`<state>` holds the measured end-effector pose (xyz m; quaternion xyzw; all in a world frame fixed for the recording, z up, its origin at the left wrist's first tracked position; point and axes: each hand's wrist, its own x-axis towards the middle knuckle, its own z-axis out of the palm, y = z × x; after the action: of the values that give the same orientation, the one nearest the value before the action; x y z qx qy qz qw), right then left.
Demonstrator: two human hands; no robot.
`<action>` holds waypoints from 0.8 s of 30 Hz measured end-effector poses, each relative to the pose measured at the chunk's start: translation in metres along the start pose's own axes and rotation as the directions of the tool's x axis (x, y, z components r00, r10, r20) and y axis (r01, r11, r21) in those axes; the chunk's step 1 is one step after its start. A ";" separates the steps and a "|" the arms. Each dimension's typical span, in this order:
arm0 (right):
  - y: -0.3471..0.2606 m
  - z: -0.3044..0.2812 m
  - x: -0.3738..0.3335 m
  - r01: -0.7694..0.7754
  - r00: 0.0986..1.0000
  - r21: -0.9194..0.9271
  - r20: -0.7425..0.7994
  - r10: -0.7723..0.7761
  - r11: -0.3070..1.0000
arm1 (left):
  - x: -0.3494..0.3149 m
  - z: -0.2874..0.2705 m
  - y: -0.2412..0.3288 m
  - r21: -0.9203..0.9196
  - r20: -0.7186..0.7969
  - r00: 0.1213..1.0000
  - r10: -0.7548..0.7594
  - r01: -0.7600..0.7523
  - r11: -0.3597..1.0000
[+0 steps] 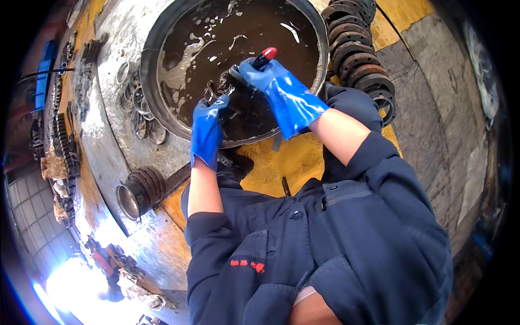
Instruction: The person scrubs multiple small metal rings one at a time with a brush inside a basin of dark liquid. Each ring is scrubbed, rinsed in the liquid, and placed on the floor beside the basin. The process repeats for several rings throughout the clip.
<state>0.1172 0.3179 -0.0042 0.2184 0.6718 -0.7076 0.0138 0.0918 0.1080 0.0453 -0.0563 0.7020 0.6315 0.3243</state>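
Both my hands wear wet blue rubber gloves over a round dark basin [149,89] of murky brown liquid. My left hand [208,124], at the near left of the basin, is closed on a dark, wet metal part [218,88] with a curved edge. Wrapped round a tool handle [266,56], black with a red end, is my right hand [276,89]. The tool's working end lies against or close to the metal part; glove and dark liquid hide its kind. Foam patches float on the liquid.
A long row of dark and rusty ring-shaped parts [355,54] lies right of the basin. Several thin metal rings [140,103] sit to its left. Nearer stands a ribbed cylindrical part [142,192]. Glaring light fills the lower left; a blue object [46,73] is at the far left.
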 end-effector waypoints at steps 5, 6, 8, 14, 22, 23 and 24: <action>-0.011 0.019 -0.010 0.216 0.936 0.154 0.250 -0.249 0.964 | 0.030 -0.043 -0.035 0.165 -0.088 0.996 -0.034 0.048 0.985; -0.014 0.027 -0.012 0.254 0.903 0.071 0.341 -0.262 0.965 | 0.033 -0.046 -0.039 0.177 -0.086 0.996 0.006 0.010 0.984; -0.028 0.038 -0.017 0.260 0.905 -0.050 0.362 -0.225 0.964 | 0.037 -0.053 -0.048 0.195 -0.084 0.993 0.084 -0.066 0.979; -0.001 0.050 0.051 0.062 0.973 -0.143 0.227 -0.028 0.988 | 0.038 -0.054 -0.030 0.361 -0.089 0.996 -0.004 0.036 0.932; 0.021 0.050 0.062 -0.201 0.976 -0.173 -0.124 0.181 0.964 | 0.033 -0.051 -0.031 0.383 -0.110 0.994 -0.003 0.045 0.923; 0.020 0.045 0.058 -0.179 0.979 -0.223 -0.135 0.151 0.958 | 0.032 -0.049 -0.029 0.364 -0.101 0.995 0.010 0.028 0.931; 0.021 0.041 0.051 -0.154 0.983 -0.274 -0.137 0.120 0.949 | 0.033 -0.054 -0.030 0.380 -0.100 0.995 -0.001 0.039 0.924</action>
<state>0.0656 0.2907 -0.0404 0.3020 0.7490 -0.5873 0.0539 0.0602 0.0633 0.0022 -0.0302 0.8259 0.4761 0.3005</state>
